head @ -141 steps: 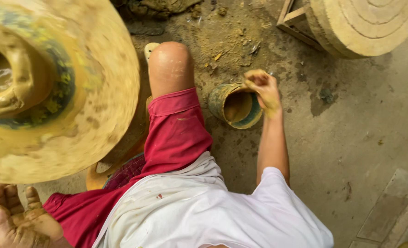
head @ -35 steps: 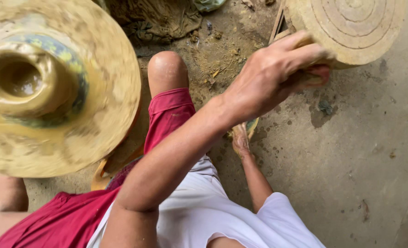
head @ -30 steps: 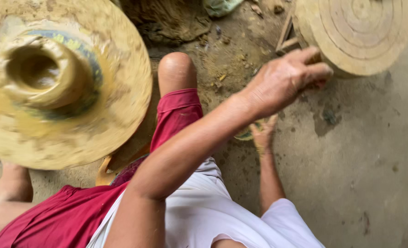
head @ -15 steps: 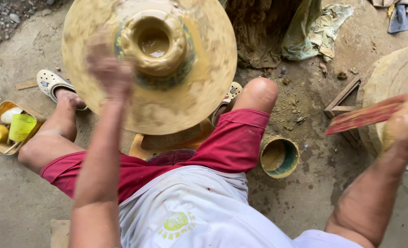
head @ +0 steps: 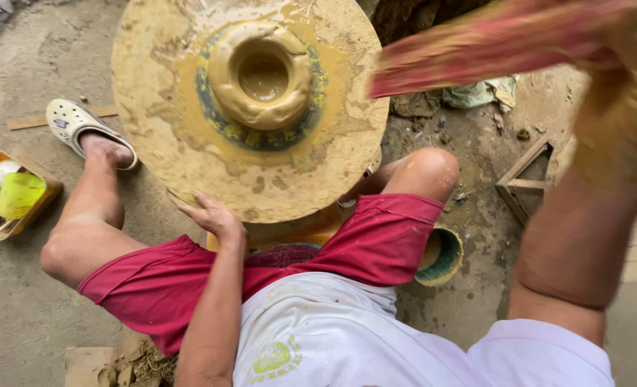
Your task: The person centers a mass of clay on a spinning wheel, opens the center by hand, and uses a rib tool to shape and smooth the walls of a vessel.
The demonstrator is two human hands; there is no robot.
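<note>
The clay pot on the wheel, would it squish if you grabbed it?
Probably yes. The clay pot looks wet and glossy, so it would likely dent and feel slippery. It sits low and wide on the wheel, so it seems unlikely to tip. The left hand touches only the wheel's rim.

The person wears red shorts (head: 376,244), a white shirt (head: 347,337) and a cream clog (head: 74,125).

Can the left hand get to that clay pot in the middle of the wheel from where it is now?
Probably yes. The left hand rests at the near rim of the wheel, and nothing lies on the wet disc between it and the clay pot. The right hand is raised off to the side, gripping a reddish flat stick.
</note>
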